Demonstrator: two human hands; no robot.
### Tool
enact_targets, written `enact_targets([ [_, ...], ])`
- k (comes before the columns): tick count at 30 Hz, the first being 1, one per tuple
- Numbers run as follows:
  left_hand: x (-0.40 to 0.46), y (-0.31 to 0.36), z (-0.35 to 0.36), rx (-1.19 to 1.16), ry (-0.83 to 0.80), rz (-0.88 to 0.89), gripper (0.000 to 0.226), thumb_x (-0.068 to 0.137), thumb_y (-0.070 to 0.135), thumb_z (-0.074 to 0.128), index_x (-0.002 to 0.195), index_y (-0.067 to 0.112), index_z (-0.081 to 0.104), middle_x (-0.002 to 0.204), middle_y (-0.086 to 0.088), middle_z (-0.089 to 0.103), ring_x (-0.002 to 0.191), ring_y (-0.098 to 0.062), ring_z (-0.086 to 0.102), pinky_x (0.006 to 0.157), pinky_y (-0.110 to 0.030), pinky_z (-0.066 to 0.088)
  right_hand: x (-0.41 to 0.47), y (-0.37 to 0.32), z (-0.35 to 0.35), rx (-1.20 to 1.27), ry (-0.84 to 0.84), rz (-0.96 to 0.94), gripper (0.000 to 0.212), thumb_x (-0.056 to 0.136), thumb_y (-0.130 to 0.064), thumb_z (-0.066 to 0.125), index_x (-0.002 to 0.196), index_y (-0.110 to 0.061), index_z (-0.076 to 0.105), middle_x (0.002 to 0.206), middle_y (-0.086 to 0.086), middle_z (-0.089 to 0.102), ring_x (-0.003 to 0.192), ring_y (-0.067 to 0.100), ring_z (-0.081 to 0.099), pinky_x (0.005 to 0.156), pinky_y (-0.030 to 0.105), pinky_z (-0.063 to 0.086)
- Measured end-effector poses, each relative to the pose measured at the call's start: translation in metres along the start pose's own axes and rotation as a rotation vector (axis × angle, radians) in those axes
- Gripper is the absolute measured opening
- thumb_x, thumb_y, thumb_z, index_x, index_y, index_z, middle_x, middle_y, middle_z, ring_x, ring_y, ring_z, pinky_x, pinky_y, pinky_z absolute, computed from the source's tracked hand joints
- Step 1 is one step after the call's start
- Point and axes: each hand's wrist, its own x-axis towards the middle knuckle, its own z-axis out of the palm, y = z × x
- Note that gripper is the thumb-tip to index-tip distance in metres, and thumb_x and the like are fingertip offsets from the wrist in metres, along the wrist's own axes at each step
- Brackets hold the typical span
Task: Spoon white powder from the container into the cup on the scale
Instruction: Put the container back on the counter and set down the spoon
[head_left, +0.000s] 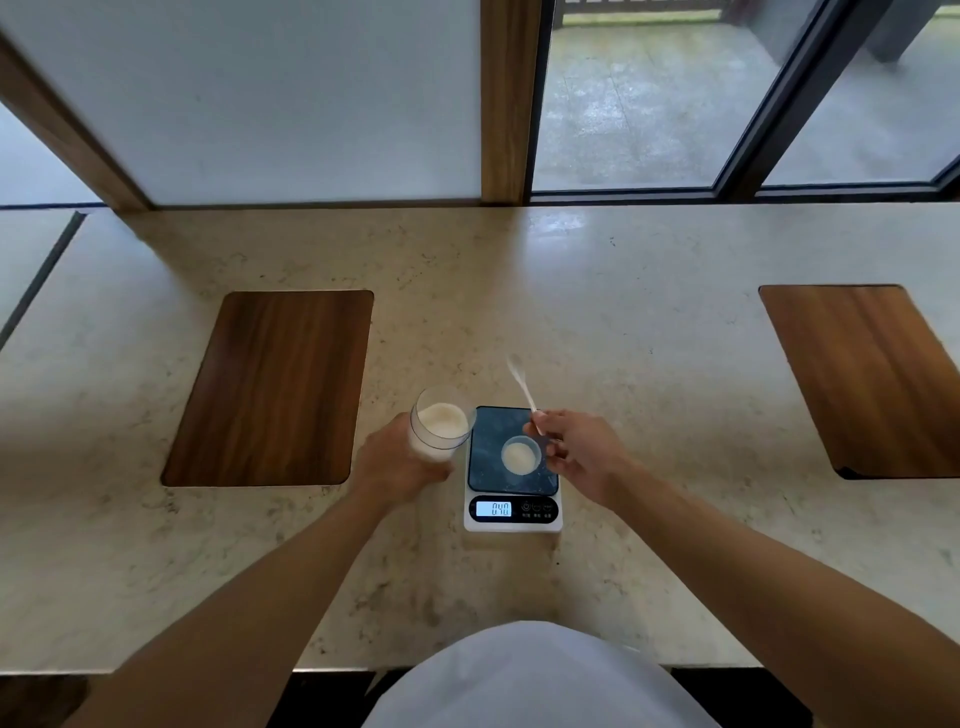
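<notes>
The left hand (400, 460) is wrapped round the lower part of the container (440, 423), fingers closed on its clear wall, and holds it tipped so the open mouth faces the scale (513, 470). That tilt likely brings the powder (442, 421) within easy reach of the spoon (522, 387) and keeps the carry to the cup (520, 455) short. The container sits just left of the scale, near its upper left corner; whether its base rests on the bench (649, 332) or is lifted is hidden by the hand.

The right hand (576, 449) pinches the spoon handle between thumb and fingertips, the other fingers loosely curled. The spoon points up and away from the hand, its bowl blurred, so whether it carries powder cannot be told. The hand hovers over the right edge of the scale, just beside the cup.

The cup stands on the dark platform between the 2 hands, already holding pale powder, so the task looks partly done.

Below the hands, the scale's lit display shows digits that read roughly as 040; they are too blurred to be sure. Small button labels beside it cannot be read. No brand is visible.

Further out, 2 wood panels lie in the bench, 1 (275, 387) left of the left hand, 1 (872, 376) well right of the right hand.
</notes>
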Motion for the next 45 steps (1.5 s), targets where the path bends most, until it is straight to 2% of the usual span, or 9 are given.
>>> enact_targets([
  [7, 0.034, 0.001, 0.000, -0.147, 0.092, -0.064, 0.063, 0.055, 0.052, 0.086, 0.108, 0.041, 0.056, 0.103, 0.012, 0.066, 0.093, -0.015, 0.063, 0.080, -0.031, 0.049, 0.027, -0.026, 0.028, -0.015, -0.005, -0.034, 0.013, 0.089, -0.009, 0.067, 0.099, -0.002, 0.071, 0.079, 0.006, 0.061, 0.055, 0.009, 0.045, 0.056, 0.025, 0.042],
  [10, 0.053, 0.000, -0.001, -0.183, 0.128, -0.078, 0.072, 0.057, 0.052, 0.088, 0.119, 0.030, 0.057, 0.111, 0.009, 0.066, 0.097, -0.013, 0.061, 0.084, -0.033, 0.051, 0.045, -0.035, 0.046, -0.018, -0.005, -0.026, 0.013, 0.089, -0.006, 0.068, 0.100, -0.002, 0.069, 0.081, 0.009, 0.058, 0.052, 0.011, 0.044, 0.055, 0.028, 0.040],
  [14, 0.080, -0.002, -0.007, -0.239, 0.173, -0.096, 0.078, 0.054, 0.050, 0.091, 0.122, 0.030, 0.057, 0.110, 0.012, 0.065, 0.100, -0.013, 0.062, 0.086, -0.033, 0.052, 0.070, -0.046, 0.064, -0.114, -0.035, -0.034, 0.015, 0.090, -0.008, 0.067, 0.103, -0.002, 0.067, 0.073, 0.009, 0.051, 0.055, 0.014, 0.043, 0.054, 0.031, 0.038],
  [25, 0.157, -0.004, -0.023, -0.312, 0.252, -0.076, 0.074, 0.057, 0.038, 0.094, 0.121, 0.023, 0.060, 0.110, 0.010, 0.067, 0.100, -0.010, 0.063, 0.082, -0.021, 0.048, 0.142, -0.077, 0.101, -0.106, -0.072, -0.008, 0.010, 0.089, -0.003, 0.067, 0.098, -0.001, 0.068, 0.070, 0.005, 0.053, 0.053, 0.013, 0.043, 0.059, 0.033, 0.039],
  [29, 0.181, -0.006, -0.028, -0.324, 0.282, -0.062, 0.067, 0.057, 0.040, 0.092, 0.115, 0.027, 0.061, 0.103, 0.013, 0.068, 0.097, -0.008, 0.065, 0.082, -0.023, 0.050, 0.163, -0.085, 0.109, -0.109, -0.068, -0.016, 0.011, 0.088, -0.003, 0.066, 0.098, 0.000, 0.069, 0.068, 0.004, 0.053, 0.053, 0.014, 0.044, 0.056, 0.033, 0.037],
  [32, 0.201, -0.007, -0.031, -0.318, 0.299, -0.061, 0.070, 0.057, 0.043, 0.090, 0.119, 0.029, 0.060, 0.107, 0.011, 0.069, 0.100, -0.009, 0.065, 0.087, -0.031, 0.054, 0.180, -0.089, 0.117, -0.126, -0.058, -0.014, 0.011, 0.087, -0.004, 0.066, 0.097, -0.001, 0.070, 0.067, 0.004, 0.052, 0.053, 0.013, 0.044, 0.052, 0.029, 0.036],
  [37, 0.236, -0.003, -0.038, -0.323, 0.346, -0.074, 0.067, 0.053, 0.043, 0.091, 0.108, 0.043, 0.052, 0.095, 0.023, 0.064, 0.095, -0.001, 0.062, 0.081, -0.019, 0.048, 0.205, -0.095, 0.131, -0.126, -0.042, 0.008, 0.007, 0.087, -0.004, 0.067, 0.093, -0.005, 0.070, 0.066, 0.003, 0.052, 0.050, 0.013, 0.043, 0.052, 0.028, 0.036],
  [42, 0.279, -0.002, -0.046, -0.316, 0.392, -0.112, 0.076, 0.052, 0.049, 0.090, 0.118, 0.025, 0.059, 0.105, 0.016, 0.066, 0.099, -0.008, 0.063, 0.085, -0.026, 0.052, 0.227, -0.104, 0.142, -0.107, -0.047, 0.029, 0.006, 0.087, -0.005, 0.066, 0.088, -0.009, 0.071, 0.065, 0.002, 0.053, 0.049, 0.012, 0.044, 0.056, 0.030, 0.038],
  [45, 0.302, -0.005, -0.053, -0.313, 0.410, -0.112, 0.082, 0.051, 0.051, 0.090, 0.121, 0.023, 0.058, 0.110, 0.012, 0.066, 0.103, -0.010, 0.061, 0.087, -0.028, 0.051, 0.239, -0.108, 0.147, -0.088, -0.037, 0.022, 0.008, 0.087, -0.005, 0.066, 0.085, -0.011, 0.072, 0.063, 0.000, 0.054, 0.048, 0.010, 0.045, 0.056, 0.030, 0.039],
])
